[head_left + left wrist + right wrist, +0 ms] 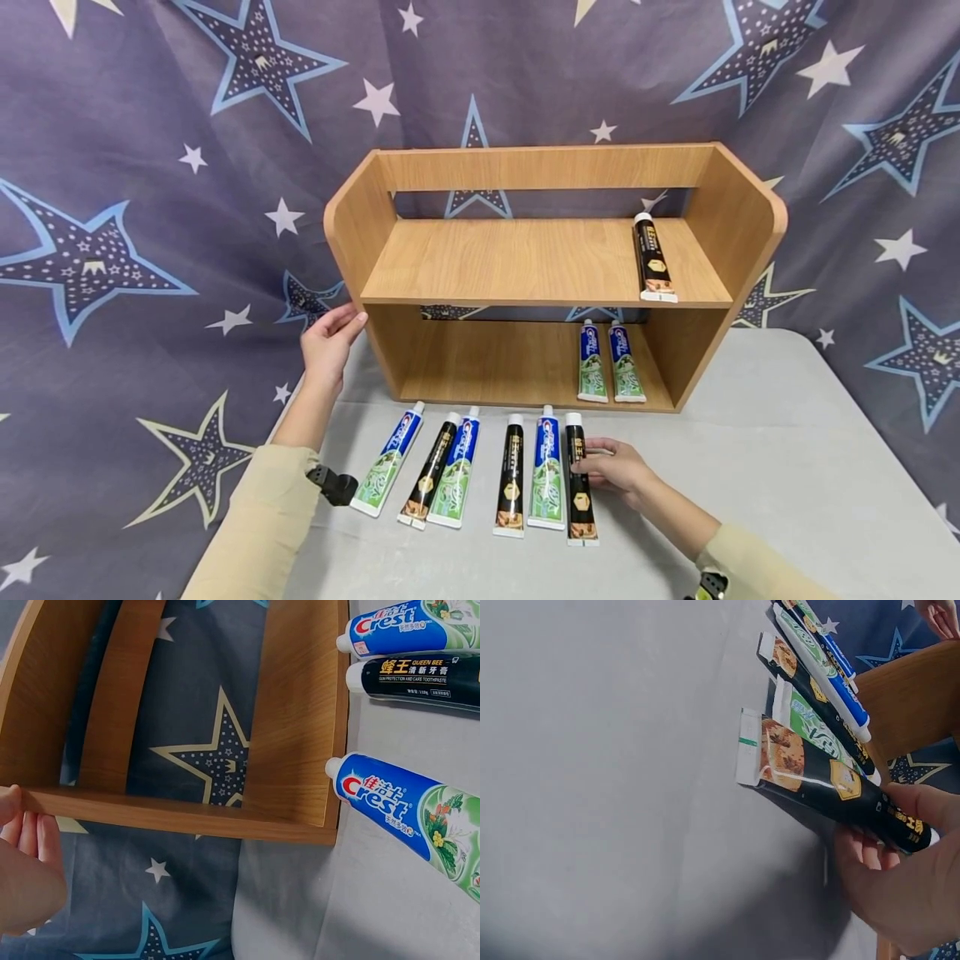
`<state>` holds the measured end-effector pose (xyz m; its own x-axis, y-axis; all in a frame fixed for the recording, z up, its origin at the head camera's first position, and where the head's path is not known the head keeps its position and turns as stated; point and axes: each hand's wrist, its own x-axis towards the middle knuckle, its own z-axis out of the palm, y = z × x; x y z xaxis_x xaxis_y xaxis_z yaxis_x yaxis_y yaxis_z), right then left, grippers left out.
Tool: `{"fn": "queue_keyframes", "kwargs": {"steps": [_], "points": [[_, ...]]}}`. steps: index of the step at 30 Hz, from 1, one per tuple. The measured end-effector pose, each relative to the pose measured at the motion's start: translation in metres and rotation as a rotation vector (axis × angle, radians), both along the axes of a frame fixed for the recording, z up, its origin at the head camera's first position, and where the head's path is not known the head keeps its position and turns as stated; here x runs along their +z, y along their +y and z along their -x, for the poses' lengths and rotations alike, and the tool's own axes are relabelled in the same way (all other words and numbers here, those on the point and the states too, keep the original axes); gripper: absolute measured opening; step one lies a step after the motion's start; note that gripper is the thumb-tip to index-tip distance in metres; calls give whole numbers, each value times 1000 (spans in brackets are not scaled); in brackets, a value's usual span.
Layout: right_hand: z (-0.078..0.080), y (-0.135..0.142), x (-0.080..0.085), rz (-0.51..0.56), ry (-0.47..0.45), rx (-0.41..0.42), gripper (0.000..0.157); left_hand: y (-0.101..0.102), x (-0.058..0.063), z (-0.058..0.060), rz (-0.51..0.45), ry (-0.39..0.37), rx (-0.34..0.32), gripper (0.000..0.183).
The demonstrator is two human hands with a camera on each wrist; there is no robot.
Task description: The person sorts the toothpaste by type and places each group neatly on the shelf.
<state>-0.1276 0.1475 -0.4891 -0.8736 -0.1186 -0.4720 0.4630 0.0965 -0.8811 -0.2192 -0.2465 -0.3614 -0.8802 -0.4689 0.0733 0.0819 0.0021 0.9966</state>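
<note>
My right hand [617, 471] grips a black toothpaste tube [581, 492], the rightmost of a row in front of a wooden shelf [495, 258]. In the right wrist view, thumb and fingers close around the tube's capped half, and its white crimped end [748, 746] points away from the hand. Left of it lies a blue-and-green Crest tube [547, 475], then another black tube [510, 479]. My left hand [327, 346] pinches the front edge of the shelf's left side panel [180, 816], thumb on one face and fingers on the other.
More tubes lie farther left, a black one [431, 472] between two Crest ones. On the upper board stands a black tube [652, 257] near the right panel. Two Crest tubes, one of them this tube [591, 362], lean in the lower compartment's right. Behind hangs a star-patterned curtain [112, 375].
</note>
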Motion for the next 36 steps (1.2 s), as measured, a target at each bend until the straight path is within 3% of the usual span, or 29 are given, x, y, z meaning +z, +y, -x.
{"fn": "queue_keyframes", "kwargs": {"steps": [11, 23, 28, 36], "points": [[-4, 8, -5, 139, -90, 6, 57, 3, -1, 0, -10, -2, 8, 35], [0, 10, 3, 151, -130, -28, 40, 3, 0, 0, -29, 1, 20, 35], [5, 12, 10, 162, -143, -36, 38, 3, 0, 0, -30, -11, 13, 37], [11, 15, 30, 175, -148, -44, 49, 4, 0, 1, -56, -9, 21, 38]]}}
